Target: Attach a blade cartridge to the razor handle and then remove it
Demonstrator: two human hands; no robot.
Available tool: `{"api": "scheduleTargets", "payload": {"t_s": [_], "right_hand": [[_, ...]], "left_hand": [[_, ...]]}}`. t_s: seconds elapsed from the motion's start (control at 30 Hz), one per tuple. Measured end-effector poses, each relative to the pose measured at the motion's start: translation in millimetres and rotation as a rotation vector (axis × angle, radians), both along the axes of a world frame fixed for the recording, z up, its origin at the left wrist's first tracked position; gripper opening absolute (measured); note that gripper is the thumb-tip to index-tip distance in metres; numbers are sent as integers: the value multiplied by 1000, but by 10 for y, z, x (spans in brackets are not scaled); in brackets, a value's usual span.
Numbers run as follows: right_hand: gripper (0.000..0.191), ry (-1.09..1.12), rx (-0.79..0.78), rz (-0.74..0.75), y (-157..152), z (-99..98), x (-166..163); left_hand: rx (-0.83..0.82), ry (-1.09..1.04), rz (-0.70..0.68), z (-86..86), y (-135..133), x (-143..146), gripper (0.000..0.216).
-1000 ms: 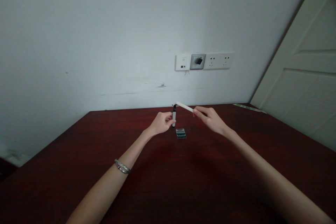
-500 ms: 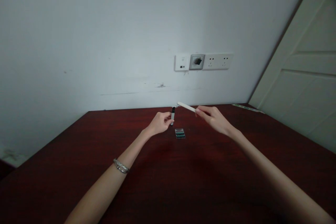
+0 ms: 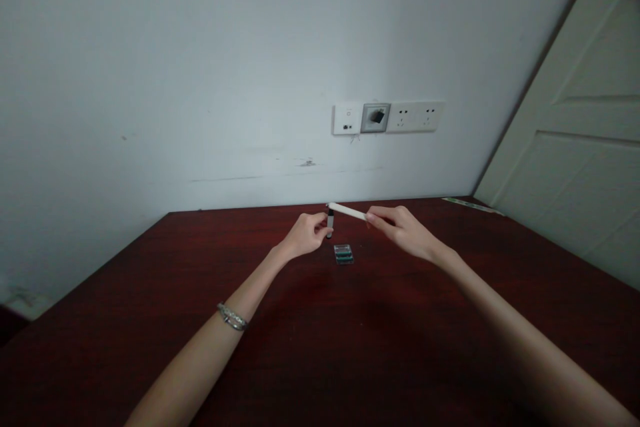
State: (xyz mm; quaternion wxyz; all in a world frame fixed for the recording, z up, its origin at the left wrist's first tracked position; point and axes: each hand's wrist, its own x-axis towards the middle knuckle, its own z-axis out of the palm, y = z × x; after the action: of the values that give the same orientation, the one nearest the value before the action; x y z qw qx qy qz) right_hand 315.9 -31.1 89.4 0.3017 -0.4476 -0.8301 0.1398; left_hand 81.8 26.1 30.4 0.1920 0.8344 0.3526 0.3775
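Note:
My left hand (image 3: 309,233) pinches the grey handle of what looks like a razor (image 3: 331,219), held upright with a black neck and a small head at the top. My right hand (image 3: 403,230) grips one end of a slim, flat white stick (image 3: 349,211). The stick's far tip overlaps the razor's head in view; whether they touch I cannot tell. Just below the razor, a small clear plastic case (image 3: 343,254) with dark teal strips inside lies on the table.
The dark red table (image 3: 310,347) ends against a white wall with sockets and switches (image 3: 387,118). A thin printed strip (image 3: 473,205) lies by the back right edge. To the right stands a pale panelled door (image 3: 575,140).
My right hand has moved slightly left and brought the white stick's tip over to the razor's head. The left hand and the case have hardly moved.

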Motion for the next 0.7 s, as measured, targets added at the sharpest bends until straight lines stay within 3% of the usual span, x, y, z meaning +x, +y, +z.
{"api": "scheduleTargets", "payload": {"t_s": [0.3, 0.47, 0.6, 0.7], "right_hand": [[36, 6, 54, -55, -9, 17, -3], [36, -97, 10, 32, -20, 58, 38], [38, -56, 47, -40, -22, 84, 54], [36, -92, 39, 2, -13, 80, 51]], "left_hand": [[-6, 11, 2, 27, -23, 11, 7], [-29, -4, 1, 20, -3, -12, 7], [-24, -5, -4, 2, 6, -21, 8], [-30, -1, -9, -7, 5, -21, 8]]}}
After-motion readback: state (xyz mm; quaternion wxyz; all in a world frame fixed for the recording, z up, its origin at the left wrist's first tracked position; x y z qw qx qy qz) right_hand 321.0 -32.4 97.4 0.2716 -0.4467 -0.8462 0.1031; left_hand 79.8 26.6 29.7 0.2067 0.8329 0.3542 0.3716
